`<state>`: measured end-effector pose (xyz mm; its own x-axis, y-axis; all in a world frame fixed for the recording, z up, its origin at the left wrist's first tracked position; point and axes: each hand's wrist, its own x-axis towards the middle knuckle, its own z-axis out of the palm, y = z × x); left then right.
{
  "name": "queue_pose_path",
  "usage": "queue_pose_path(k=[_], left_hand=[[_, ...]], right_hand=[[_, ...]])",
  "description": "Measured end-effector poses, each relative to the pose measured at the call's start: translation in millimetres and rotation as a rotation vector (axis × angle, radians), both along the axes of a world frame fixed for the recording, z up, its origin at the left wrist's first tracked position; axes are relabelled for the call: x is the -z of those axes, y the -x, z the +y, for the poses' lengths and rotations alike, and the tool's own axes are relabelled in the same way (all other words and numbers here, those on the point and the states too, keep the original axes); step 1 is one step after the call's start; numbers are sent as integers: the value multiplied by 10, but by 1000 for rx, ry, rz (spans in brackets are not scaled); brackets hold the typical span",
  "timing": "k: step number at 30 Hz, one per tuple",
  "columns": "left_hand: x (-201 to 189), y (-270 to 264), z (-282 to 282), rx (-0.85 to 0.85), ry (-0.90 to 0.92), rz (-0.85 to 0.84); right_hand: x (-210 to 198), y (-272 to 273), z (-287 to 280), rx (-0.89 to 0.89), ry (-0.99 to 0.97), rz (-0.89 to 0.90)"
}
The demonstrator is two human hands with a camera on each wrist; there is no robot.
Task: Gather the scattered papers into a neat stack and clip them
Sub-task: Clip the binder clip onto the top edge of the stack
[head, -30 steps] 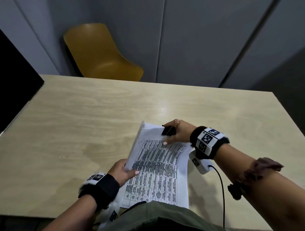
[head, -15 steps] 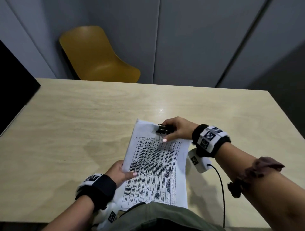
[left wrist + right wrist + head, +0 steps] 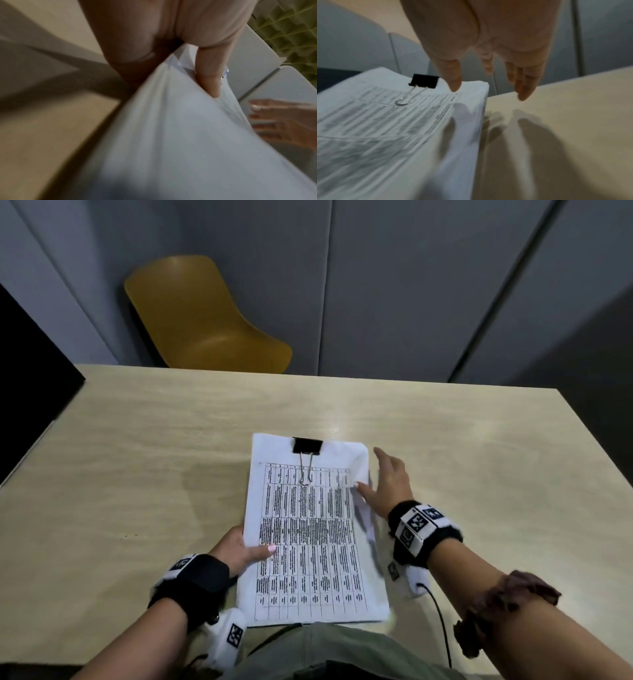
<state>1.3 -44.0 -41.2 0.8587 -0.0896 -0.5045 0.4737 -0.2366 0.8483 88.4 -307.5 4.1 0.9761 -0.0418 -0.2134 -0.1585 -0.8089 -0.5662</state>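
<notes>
A stack of printed papers with a table of text lies near the table's front edge. A black binder clip grips its far edge, the wire handle folded down onto the top sheet. The same binder clip shows in the right wrist view on the papers. My left hand pinches the stack's left edge, thumb on top; the left wrist view shows the thumb on the papers. My right hand is beside the stack's right edge with straight fingers, holding nothing; its thumb is at the top sheet's right margin.
The wooden table carries only the papers. A yellow chair stands behind its far edge against grey wall panels. A dark object is at the far left. A cable runs from my right wrist.
My right hand has let go of the binder clip and moved to the right side of the stack. The clip now sits on the far edge with its handle folded down; the stack lies straighter.
</notes>
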Motion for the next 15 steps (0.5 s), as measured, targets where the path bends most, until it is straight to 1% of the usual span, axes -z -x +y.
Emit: queue_pose_path(k=[2,4,5,8,10,11,13,15], left_hand=[[33,-98,61,-31,-9,15],[18,-167,84,-53,-11,44],[41,-205,98,-60,-19,48],[39,-305,65,-85,-67,6],[18,-375,18,-156,-117,-21],[1,-418,-3,-196,-174,-47],[-48,-495,-29,-224,-374,-107],[-96,-567,-35,-182,-563,-162]], right_hand=[[57,118,7,126,-143,96],[117,202,25,167,-243,237],[142,228,41,179,-264,268],[196,216,86,187,-214,248],[202,180,111,188,-190,228],[195,164,121,193,-197,213],[186,147,131,190,-202,185],[188,157,159,158,-157,169]])
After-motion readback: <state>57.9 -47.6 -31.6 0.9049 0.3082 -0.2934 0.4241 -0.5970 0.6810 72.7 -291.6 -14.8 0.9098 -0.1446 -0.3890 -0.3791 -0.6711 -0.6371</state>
